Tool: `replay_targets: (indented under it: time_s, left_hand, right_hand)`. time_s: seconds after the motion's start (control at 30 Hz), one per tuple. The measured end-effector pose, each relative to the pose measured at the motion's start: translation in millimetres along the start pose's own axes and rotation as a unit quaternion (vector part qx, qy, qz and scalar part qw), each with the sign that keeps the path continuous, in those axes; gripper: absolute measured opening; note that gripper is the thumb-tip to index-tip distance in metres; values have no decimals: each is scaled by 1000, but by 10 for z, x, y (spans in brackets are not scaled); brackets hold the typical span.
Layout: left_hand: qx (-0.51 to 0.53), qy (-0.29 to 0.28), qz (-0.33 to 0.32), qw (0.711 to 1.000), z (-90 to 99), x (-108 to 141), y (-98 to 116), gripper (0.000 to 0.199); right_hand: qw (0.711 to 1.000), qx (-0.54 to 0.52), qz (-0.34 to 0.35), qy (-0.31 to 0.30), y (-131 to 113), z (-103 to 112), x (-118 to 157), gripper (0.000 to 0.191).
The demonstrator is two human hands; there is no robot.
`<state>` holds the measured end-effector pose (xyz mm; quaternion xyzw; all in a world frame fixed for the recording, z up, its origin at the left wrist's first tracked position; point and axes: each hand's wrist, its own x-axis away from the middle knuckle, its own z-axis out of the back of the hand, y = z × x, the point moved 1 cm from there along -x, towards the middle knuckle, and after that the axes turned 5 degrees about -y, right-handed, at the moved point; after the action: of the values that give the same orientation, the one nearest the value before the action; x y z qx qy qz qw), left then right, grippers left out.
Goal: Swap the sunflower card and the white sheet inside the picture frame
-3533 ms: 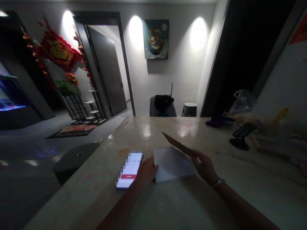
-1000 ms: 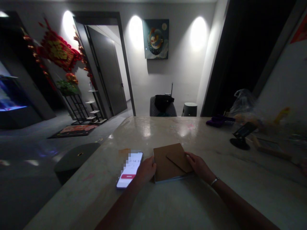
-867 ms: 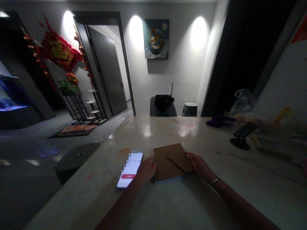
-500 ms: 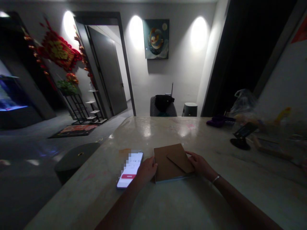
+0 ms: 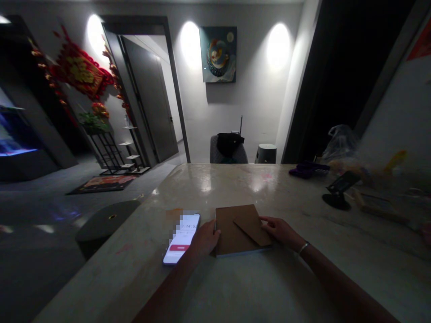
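A brown notebook with a pointed flap on its cover lies flat on the pale stone-topped table in front of me. My left hand holds its left edge, thumb near the cover and fingers closed along the side. At the right edge, my right hand grips the notebook, with the index finger reaching along the upper side and the other fingers curled. The undersides of the fingers are hidden. Beside my left hand lies a phone with a lit screen, partly covered by my wrist.
A phone stand, a purple cloth item, a clear plastic bag and a wooden frame-like tray sit toward the right. A dark stool stands left of the table. Beyond the far edge are a chair and another stool.
The far edge of the notebook has dropped slightly, so it sits flatter. My right hand's fingers have shifted a little on its right edge; my left hand has barely moved.
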<state>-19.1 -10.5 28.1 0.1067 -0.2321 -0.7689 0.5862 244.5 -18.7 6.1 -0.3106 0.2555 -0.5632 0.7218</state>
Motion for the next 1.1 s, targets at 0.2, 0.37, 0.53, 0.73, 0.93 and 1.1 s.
replay_targets:
  time_s: [0.2, 0.37, 0.53, 0.73, 0.93, 1.1]
  left_hand:
    - [22, -2, 7, 1000, 34, 31, 44, 40]
    - [20, -14, -6, 1000, 46, 32, 57, 37]
    - [29, 5, -27, 999, 14, 5, 6, 36]
    - [43, -8, -30, 999, 0, 2, -2, 41]
    - [37, -18, -16, 999, 13, 28, 61, 44]
    - [18, -10, -19, 1000, -24, 16, 43, 50]
  right_hand:
    - [1000, 11, 18, -6, 36, 16, 15, 43]
    - [999, 45, 25, -17, 42, 22, 31, 44]
    - [994, 101, 29, -4, 28, 37, 63, 39]
    - [982, 182, 48, -20, -17, 47, 84, 39]
    - [980, 192, 43, -30, -7, 39, 62, 39]
    - [987, 147, 50, -33, 70, 79, 77, 40]
